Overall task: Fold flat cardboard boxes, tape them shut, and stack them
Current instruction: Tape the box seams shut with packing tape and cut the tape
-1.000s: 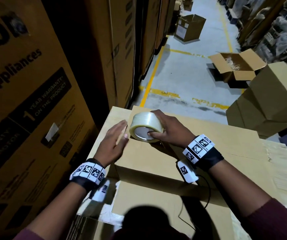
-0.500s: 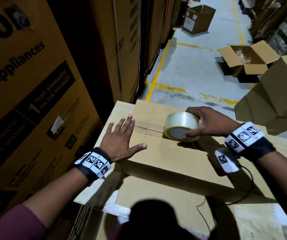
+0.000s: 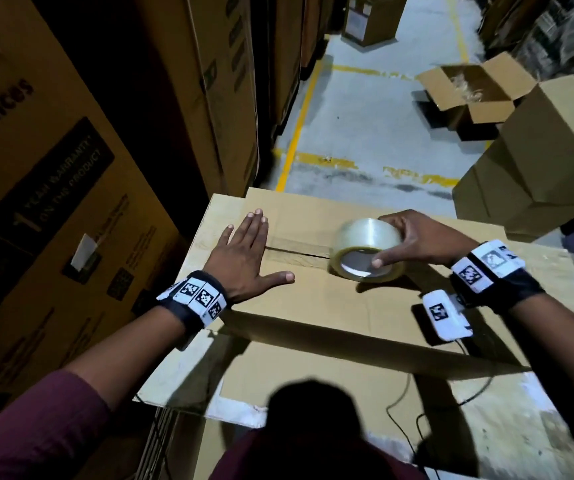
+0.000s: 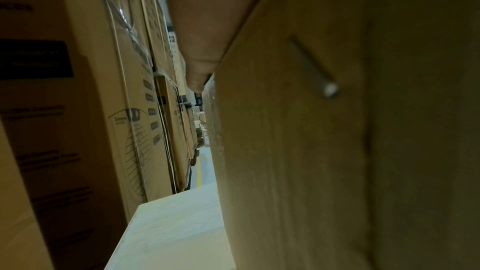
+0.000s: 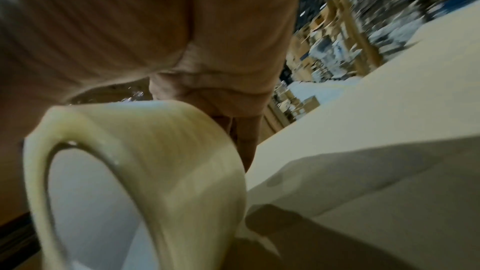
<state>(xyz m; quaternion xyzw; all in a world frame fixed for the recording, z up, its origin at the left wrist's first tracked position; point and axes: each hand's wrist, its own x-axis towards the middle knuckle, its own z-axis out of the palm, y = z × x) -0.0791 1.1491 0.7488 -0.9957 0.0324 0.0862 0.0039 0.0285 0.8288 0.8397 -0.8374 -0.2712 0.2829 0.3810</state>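
Observation:
A brown cardboard box (image 3: pixel 330 306) lies closed in front of me, its top seam running left to right. My left hand (image 3: pixel 247 251) lies flat with straight, spread fingers on the left end of that seam. A strip of clear tape (image 3: pixel 296 249) covers the seam between the hands. My right hand (image 3: pixel 417 237) grips a roll of clear tape (image 3: pixel 366 249) that stands on the seam near the middle. In the right wrist view the tape roll (image 5: pixel 145 171) fills the frame under my palm. In the left wrist view a finger (image 4: pixel 202 48) presses the box (image 4: pixel 337 130).
Tall printed cartons (image 3: pixel 53 168) wall off the left side. Plain closed boxes (image 3: pixel 538 161) are stacked at the right, with an open box (image 3: pixel 469 88) on the floor behind them. The box rests on a flat cardboard sheet (image 3: pixel 278 393). A yellow-lined aisle (image 3: pixel 365 133) runs ahead.
My right hand has drawn the tape roll to the right along the seam, laying tape behind it. My left hand has flattened and spread on the left end.

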